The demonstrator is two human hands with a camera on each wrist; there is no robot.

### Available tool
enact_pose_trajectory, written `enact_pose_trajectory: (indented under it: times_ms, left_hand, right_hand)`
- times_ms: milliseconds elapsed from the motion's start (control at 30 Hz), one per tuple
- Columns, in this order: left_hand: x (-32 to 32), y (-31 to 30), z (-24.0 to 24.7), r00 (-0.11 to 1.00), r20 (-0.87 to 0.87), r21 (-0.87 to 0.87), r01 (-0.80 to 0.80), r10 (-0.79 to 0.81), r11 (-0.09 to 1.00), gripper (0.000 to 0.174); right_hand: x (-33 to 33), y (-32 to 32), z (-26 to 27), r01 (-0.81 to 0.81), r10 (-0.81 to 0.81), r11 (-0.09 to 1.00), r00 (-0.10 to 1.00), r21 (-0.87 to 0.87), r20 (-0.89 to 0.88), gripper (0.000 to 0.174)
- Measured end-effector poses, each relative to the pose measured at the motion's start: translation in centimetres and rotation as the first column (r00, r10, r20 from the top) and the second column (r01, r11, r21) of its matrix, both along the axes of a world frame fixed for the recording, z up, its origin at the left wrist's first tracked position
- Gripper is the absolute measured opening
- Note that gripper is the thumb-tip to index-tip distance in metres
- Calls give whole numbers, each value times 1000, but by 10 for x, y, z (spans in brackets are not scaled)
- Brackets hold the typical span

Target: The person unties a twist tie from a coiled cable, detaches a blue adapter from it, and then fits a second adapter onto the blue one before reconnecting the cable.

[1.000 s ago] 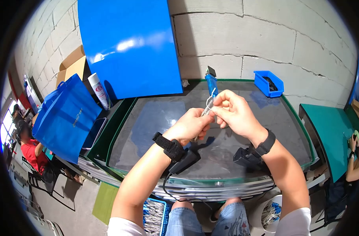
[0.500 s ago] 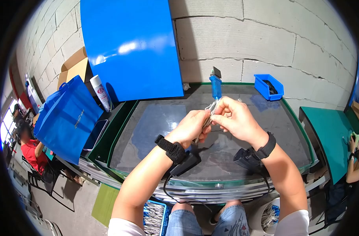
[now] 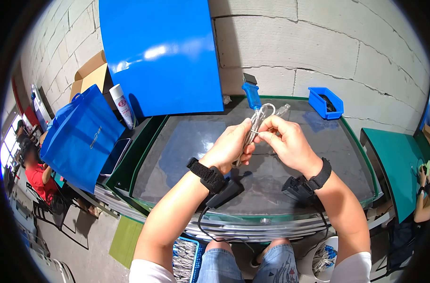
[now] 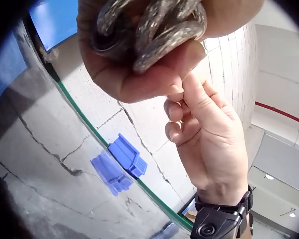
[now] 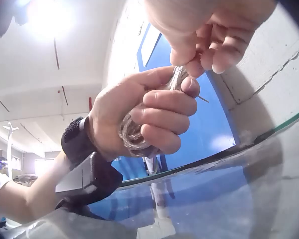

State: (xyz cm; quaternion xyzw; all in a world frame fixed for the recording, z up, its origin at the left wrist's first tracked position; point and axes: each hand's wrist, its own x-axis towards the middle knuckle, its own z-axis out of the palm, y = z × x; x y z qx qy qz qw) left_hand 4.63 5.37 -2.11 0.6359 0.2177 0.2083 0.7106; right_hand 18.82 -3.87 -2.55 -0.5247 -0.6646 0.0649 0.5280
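Observation:
My left hand (image 3: 230,145) grips a folded bundle of silvery, clear-jacketed cable (image 3: 253,125) above the table. Its curled fingers wrap the coil, and cable loops (image 5: 133,135) bulge out at the bottom of that fist in the right wrist view. From the top of the bundle sticks a translucent blue connector (image 3: 252,96) with a dark end. A clear plug (image 3: 283,110) points out to the right. With thumb and index finger, my right hand (image 3: 290,144) pinches a thin strand against the bundle. A thin tie end (image 5: 203,99) pokes out beside the left fingers.
A blue bin (image 3: 326,104) stands at the table's back right. On the left are a spray can (image 3: 122,107), a blue bag (image 3: 83,139) and a phone-like slab (image 3: 115,157). Below, a blue basket (image 3: 197,264) and a white bucket (image 3: 309,264) hold cables.
The right fingertips have moved down along the bundle, closer to the left thumb. The blue connector now leans left, and the clear plug shows to the right of the bundle.

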Motion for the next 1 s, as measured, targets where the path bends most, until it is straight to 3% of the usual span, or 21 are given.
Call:
enact_pose_trajectory:
  times_ms: [133, 200, 233, 300, 533, 600, 733, 800, 1000]
  left_hand:
    - [-1, 1, 1, 998, 49, -3, -38, 38, 999, 41]
    - [-2, 3, 0, 995, 88, 21, -57, 55, 998, 41]
    - [-2, 3, 0, 995, 86, 21, -56, 54, 998, 41]
    - [-2, 4, 1, 993, 113, -25, -38, 41, 999, 41]
    - [-4, 3, 3, 987, 129, -191, 117, -93, 975, 43]
    - [-4, 3, 4, 979, 131, -238, 184, -156, 954, 43]
    - [-4, 5, 1, 970, 146, -231, 224, -194, 947, 43]
    - [-3, 1, 5, 975, 107, -234, 217, -197, 948, 43]
    - [-3, 5, 0, 981, 160, -198, 143, -112, 970, 44]
  right_hand:
    - [-3, 0, -1, -42, 34, 995, 996, 91, 84, 9]
    - [-5, -3, 3, -71, 13, 970, 971, -234, -241, 9]
    - [-2, -1, 1, -70, 12, 970, 970, -234, -242, 9]
    - [5, 4, -6, -186, 42, 944, 886, -273, -461, 12]
    - [4, 5, -6, -335, 219, 937, 784, -99, -581, 21]
    - [6, 8, -8, -485, 361, 874, 692, -33, -625, 23]
    - [11, 9, -9, -508, 381, 858, 727, -74, -572, 22]
    - [16, 11, -11, -346, 266, 929, 869, -128, -417, 21]
    - [5, 1, 0, -321, 230, 940, 846, -116, -482, 19]
